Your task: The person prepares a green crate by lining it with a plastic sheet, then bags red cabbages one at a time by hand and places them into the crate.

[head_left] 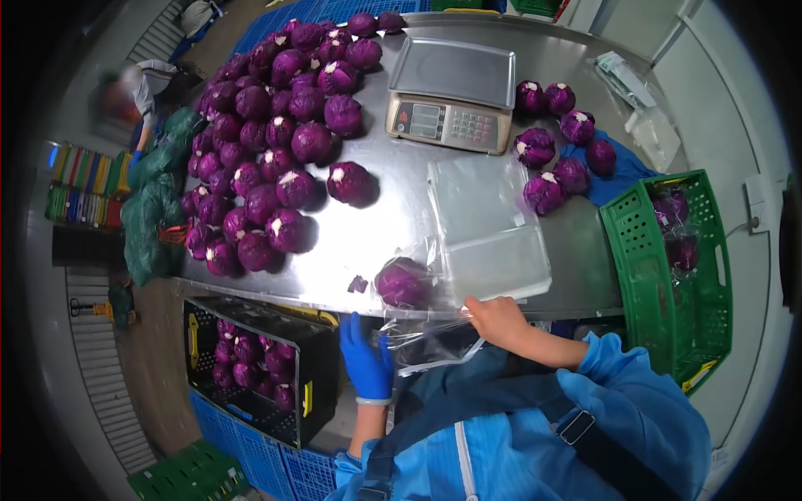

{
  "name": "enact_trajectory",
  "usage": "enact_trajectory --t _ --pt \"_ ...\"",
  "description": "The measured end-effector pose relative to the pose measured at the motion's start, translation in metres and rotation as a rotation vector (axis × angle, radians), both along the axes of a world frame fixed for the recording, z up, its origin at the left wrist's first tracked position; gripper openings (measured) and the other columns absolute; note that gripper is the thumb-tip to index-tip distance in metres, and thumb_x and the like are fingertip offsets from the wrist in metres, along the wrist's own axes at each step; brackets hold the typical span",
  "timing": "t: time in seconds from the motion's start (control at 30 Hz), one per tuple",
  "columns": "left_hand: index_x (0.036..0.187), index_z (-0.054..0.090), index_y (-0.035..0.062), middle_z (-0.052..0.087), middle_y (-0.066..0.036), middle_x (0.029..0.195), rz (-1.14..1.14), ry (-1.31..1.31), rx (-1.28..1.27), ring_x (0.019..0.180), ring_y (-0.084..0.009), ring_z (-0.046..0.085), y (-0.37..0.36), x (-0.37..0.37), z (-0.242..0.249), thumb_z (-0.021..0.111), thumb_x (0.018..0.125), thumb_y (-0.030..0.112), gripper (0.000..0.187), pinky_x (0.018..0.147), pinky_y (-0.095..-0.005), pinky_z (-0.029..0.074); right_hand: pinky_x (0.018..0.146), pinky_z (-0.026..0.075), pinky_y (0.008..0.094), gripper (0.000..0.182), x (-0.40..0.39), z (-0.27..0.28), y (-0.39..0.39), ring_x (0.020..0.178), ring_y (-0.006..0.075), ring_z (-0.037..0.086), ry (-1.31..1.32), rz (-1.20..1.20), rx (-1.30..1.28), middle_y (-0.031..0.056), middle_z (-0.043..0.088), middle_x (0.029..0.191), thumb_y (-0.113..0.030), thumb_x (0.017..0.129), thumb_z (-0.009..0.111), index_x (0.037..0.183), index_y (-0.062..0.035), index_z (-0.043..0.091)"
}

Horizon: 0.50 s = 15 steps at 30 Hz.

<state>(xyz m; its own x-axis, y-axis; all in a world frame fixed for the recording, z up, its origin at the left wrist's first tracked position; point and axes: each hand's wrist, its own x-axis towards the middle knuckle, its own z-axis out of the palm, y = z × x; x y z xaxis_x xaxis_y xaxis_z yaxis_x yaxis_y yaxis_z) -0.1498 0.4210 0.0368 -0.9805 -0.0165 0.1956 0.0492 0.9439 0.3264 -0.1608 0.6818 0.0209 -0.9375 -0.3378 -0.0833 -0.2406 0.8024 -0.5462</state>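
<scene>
A red cabbage (403, 283) lies inside a clear plastic bag (418, 338) near the table's front edge. The bag's open end hangs over the edge toward my body. My left hand (366, 355), in a blue glove, is at the bag's left side with its fingers apart. Bare and closed, my right hand (496, 321) pinches the bag's right edge. A stack of flat clear bags (493, 238) lies just beyond the right hand. A small purple leaf scrap (357, 284) rests left of the bagged cabbage.
Many cabbages (280, 134) cover the table's left. A scale (451, 96) stands at the back, with several cabbages (572, 175) to its right. A green crate (614, 242) holds bagged cabbages; a black crate (305, 351) stands lower left. Another person (144, 88) is at far left.
</scene>
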Motion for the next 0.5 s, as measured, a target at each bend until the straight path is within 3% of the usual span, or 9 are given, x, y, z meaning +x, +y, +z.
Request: enact_trajectory --t 0.07,0.1,0.2,0.23,0.27,0.37,0.43,0.5 --pt "0.144 0.038 0.0132 0.066 -0.022 0.093 0.119 -0.679 0.038 0.074 -0.0347 0.064 -0.015 0.044 -0.023 0.059 0.087 0.01 0.061 0.067 -0.0435 0.05 0.048 0.046 0.048 0.022 0.017 -0.012 0.013 0.053 0.0359 0.062 -0.031 0.016 0.046 0.0152 0.058 0.054 -0.026 0.091 0.056 0.097 -0.0054 0.054" --pt "0.147 0.032 0.0108 0.063 -0.022 0.079 0.051 -0.621 0.028 0.068 -0.0309 0.065 -0.012 0.065 -0.028 0.057 0.09 0.01 0.062 0.064 -0.0446 0.05 0.057 0.049 0.0435 0.031 0.021 0.003 0.016 0.068 0.0314 0.066 -0.171 0.063 0.151 0.0141 0.064 0.069 -0.027 0.086 0.062 0.106 -0.0061 0.053" --pt "0.149 0.028 0.0109 0.063 -0.016 0.082 0.181 -0.49 0.755 0.069 -0.0231 0.065 -0.013 0.095 -0.063 0.053 0.094 0.009 0.06 0.064 -0.039 0.052 0.072 0.049 0.0383 0.041 0.033 0.017 0.018 0.088 0.0268 0.061 0.158 0.161 0.119 0.0098 0.064 0.093 -0.028 0.079 0.069 0.111 -0.0066 0.054" --pt "0.149 0.028 0.0098 0.063 -0.012 0.089 0.314 -0.601 1.175 0.075 -0.0169 0.064 -0.001 0.088 -0.037 0.048 0.096 0.006 0.057 0.066 -0.0322 0.053 0.084 0.045 0.0368 0.054 0.029 0.03 0.01 0.101 0.0252 0.053 0.276 0.169 0.051 0.0068 0.057 0.108 -0.026 0.071 0.074 0.117 -0.0069 0.054" --pt "0.149 0.028 0.0091 0.063 -0.01 0.1 0.296 -0.624 1.187 0.079 -0.0157 0.064 -0.004 0.09 -0.045 0.049 0.096 0.006 0.058 0.069 -0.0293 0.053 0.084 0.045 0.0382 0.05 0.03 0.033 -0.002 0.098 0.0253 0.053 0.269 0.273 -0.08 0.0067 0.057 0.104 -0.027 0.071 0.074 0.113 -0.0074 0.056" --pt "0.15 0.027 0.008 0.063 -0.009 0.102 0.419 -0.696 1.367 0.08 -0.013 0.062 0.005 0.086 -0.04 0.051 0.093 0.003 0.062 0.067 -0.0288 0.053 0.081 0.045 0.0376 0.03 0.044 0.027 -0.049 0.094 0.0259 0.055 0.15 0.537 -0.28 0.0073 0.055 0.094 -0.027 0.075 0.071 0.094 -0.0077 0.058" --pt "0.15 0.025 0.007 0.062 -0.009 0.104 0.505 -0.766 1.41 0.079 -0.0127 0.062 0.015 0.077 -0.011 0.052 0.091 0.0 0.065 0.066 -0.028 0.053 0.079 0.046 0.0381 0.027 0.051 -0.001 -0.077 0.093 0.0273 0.056 0.095 0.645 -0.197 0.0085 0.056 0.092 -0.027 0.077 0.069 0.091 -0.0071 0.057" --pt "0.15 0.024 0.0073 0.063 -0.01 0.102 0.468 -0.723 1.312 0.078 -0.0127 0.061 0.013 0.081 -0.016 0.052 0.09 -0.002 0.068 0.064 -0.027 0.053 0.079 0.046 0.0391 0.025 0.05 0.001 -0.079 0.092 0.0287 0.057 0.039 0.737 -0.226 0.0097 0.056 0.091 -0.028 0.08 0.067 0.089 -0.0065 0.057"
